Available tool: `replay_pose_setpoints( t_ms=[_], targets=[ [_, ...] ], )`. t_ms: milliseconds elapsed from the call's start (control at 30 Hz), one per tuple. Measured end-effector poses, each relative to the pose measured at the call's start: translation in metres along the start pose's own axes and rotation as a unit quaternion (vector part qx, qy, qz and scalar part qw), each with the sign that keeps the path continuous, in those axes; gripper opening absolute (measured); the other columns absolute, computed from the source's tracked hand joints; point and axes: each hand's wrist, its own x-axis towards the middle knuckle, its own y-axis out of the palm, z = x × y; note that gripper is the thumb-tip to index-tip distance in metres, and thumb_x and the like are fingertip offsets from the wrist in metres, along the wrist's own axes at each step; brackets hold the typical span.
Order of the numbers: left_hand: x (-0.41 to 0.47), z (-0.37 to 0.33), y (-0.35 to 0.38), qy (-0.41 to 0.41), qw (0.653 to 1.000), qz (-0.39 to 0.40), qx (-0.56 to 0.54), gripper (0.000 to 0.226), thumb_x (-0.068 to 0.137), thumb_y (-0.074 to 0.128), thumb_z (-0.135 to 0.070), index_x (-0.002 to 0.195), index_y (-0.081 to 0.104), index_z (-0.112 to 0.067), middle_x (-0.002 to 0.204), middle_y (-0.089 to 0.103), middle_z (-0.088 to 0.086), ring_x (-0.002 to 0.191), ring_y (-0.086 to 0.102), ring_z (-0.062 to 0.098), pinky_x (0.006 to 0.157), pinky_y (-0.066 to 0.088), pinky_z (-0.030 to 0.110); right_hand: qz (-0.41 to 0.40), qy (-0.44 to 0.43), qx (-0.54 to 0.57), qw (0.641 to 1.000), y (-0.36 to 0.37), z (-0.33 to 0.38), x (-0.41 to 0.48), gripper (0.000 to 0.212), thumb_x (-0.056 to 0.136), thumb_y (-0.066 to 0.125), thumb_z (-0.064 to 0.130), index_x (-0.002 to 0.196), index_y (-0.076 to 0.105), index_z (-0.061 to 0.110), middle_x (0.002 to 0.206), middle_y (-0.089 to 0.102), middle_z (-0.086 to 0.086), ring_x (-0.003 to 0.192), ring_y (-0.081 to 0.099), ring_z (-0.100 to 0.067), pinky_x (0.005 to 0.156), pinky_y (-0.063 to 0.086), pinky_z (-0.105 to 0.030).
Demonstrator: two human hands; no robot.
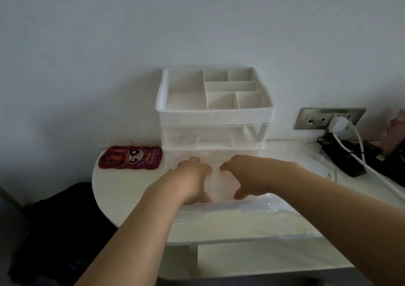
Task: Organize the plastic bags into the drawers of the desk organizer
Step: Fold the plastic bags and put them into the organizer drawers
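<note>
now l hand (192, 177) & r hand (252, 174) grip the plastic bags (221, 182) w/ curled fingers, in the open bottom drawer (230, 208) of the organizer (215, 112) (clear plastic); risk: bags puff up, snag when drawer closes.

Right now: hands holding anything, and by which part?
The left hand and right hand rest on top of the plastic bags in the pulled-out drawer, fingers curled; whether they grip cannot be told.

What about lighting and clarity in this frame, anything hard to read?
Head view: dim, greyish, soft light; the black heap at lower left shows no detail; the clear plastic bags wash out against the transparent pulled-out drawer beneath the left hand and right hand.
</note>
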Motion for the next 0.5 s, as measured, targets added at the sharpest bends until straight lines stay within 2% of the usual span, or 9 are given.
replay_pose_setpoints(
  t_ms=[167,233,300,333,400,433,500],
  targets=[
    [0.002,0.003,0.002,0.002,1.0,0.005,-0.003,0.077,0.081,0.07,-0.03,0.146,0.028,-0.027,0.15,0.02,0.002,0.137,0.024,0.023,0.108,0.032,0.038,-0.016,-0.015,0.015,1.0,0.005,-0.007,-0.007,0.073,0.085,0.068,0.03,0.146,0.028,0.026,0.146,0.035,0.001,0.131,0.038,-0.019,0.107,0.033,-0.03],
    [0.001,0.002,0.0,0.003,1.0,-0.002,0.0,0.07,0.083,0.069,-0.03,0.143,0.034,-0.022,0.145,0.028,0.004,0.13,0.034,0.023,0.105,0.036,0.035,-0.075,-0.017,0.021,0.997,0.003,-0.01,-0.017,0.064,0.086,0.066,0.031,0.143,0.036,0.03,0.145,0.038,0.005,0.132,0.037,-0.015,0.108,0.031,-0.03],
    [-0.002,0.002,-0.002,0.01,1.0,-0.02,-0.001,0.062,0.087,0.065,-0.028,0.142,0.038,-0.019,0.144,0.032,0.004,0.126,0.041,0.022,0.102,0.036,0.027,-0.183,-0.015,0.027,0.983,0.0,-0.016,-0.03,0.043,0.088,0.062,0.036,0.13,0.051,0.034,0.131,0.053,0.012,0.117,0.051,-0.009,0.1,0.041,-0.028],
    [-0.004,0.0,-0.002,0.016,0.999,-0.035,-0.003,0.058,0.089,0.062,-0.027,0.142,0.038,-0.019,0.147,0.031,0.003,0.128,0.041,0.02,0.1,0.033,0.024,-0.234,-0.011,0.044,0.971,-0.001,-0.021,-0.039,0.031,0.088,0.06,0.038,0.119,0.058,0.036,0.117,0.06,0.017,0.102,0.057,-0.005,0.091,0.046,-0.026],
    [-0.009,-0.004,-0.002,0.023,0.996,-0.083,-0.021,0.048,0.094,0.055,-0.024,0.14,0.042,-0.022,0.146,0.035,-0.001,0.129,0.041,0.016,0.097,0.03,0.02,-0.296,0.005,0.101,0.95,0.001,-0.032,-0.052,0.01,0.087,0.059,0.039,0.095,0.066,0.036,0.083,0.062,0.023,0.075,0.056,0.004,0.073,0.048,-0.019],
    [-0.012,-0.007,-0.001,0.025,0.994,-0.106,-0.03,0.042,0.095,0.053,-0.024,0.136,0.046,-0.024,0.144,0.039,-0.002,0.128,0.042,0.015,0.096,0.03,0.02,-0.312,0.023,0.13,0.941,0.003,-0.04,-0.057,0.007,0.087,0.06,0.038,0.083,0.065,0.034,0.072,0.058,0.024,0.068,0.054,0.006,0.066,0.046,-0.016],
    [-0.014,-0.014,0.002,0.031,0.987,-0.146,-0.052,0.032,0.096,0.051,-0.024,0.128,0.054,-0.026,0.136,0.048,-0.005,0.121,0.047,0.013,0.098,0.035,0.022,-0.305,0.077,0.173,0.933,0.014,-0.059,-0.066,0.014,0.086,0.062,0.035,0.073,0.062,0.032,0.066,0.055,0.021,0.068,0.055,0.004,0.062,0.044,-0.015]
  ],
)
